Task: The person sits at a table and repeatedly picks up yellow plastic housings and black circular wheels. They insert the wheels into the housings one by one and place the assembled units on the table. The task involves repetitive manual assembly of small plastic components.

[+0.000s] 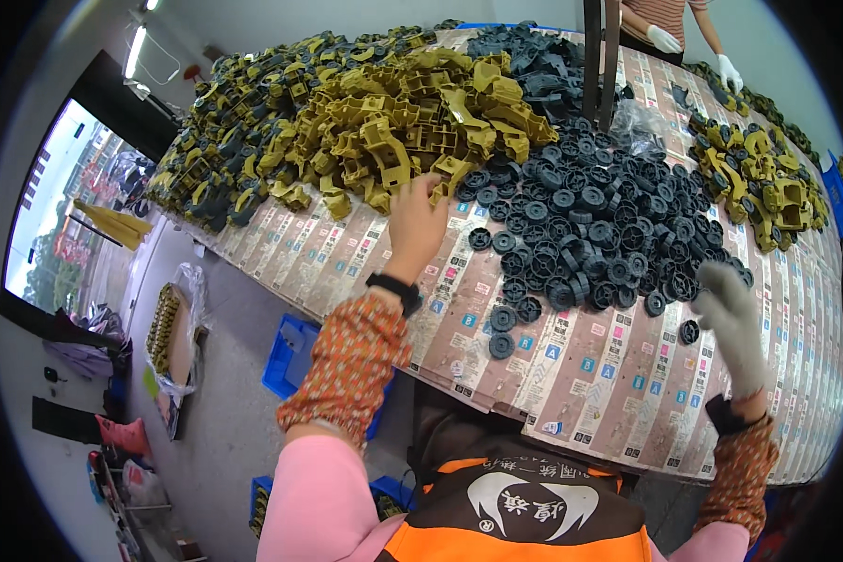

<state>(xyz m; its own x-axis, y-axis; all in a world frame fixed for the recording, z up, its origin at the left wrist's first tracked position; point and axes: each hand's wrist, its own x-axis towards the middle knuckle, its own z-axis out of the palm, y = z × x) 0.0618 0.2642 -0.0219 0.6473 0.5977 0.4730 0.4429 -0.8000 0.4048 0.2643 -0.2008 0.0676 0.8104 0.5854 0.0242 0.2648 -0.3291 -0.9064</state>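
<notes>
My bare left hand reaches to the near edge of a heap of yellow-green plastic toy vehicle body parts. Its fingers are stretched out against the parts, and nothing shows held in them. A grey knitted glove covers my right hand, which is over the right end of a pile of dark grey plastic toy wheels. Its fingers are somewhat apart and slightly blurred, with no object visible between them. A single loose wheel lies just left of that glove.
Partly assembled yellow and dark vehicles crowd the table's far left; more yellow parts lie right. Dark plastic parts are heaped behind the wheels, near an upright black post. Across the table stands a person in white gloves. A blue crate sits below.
</notes>
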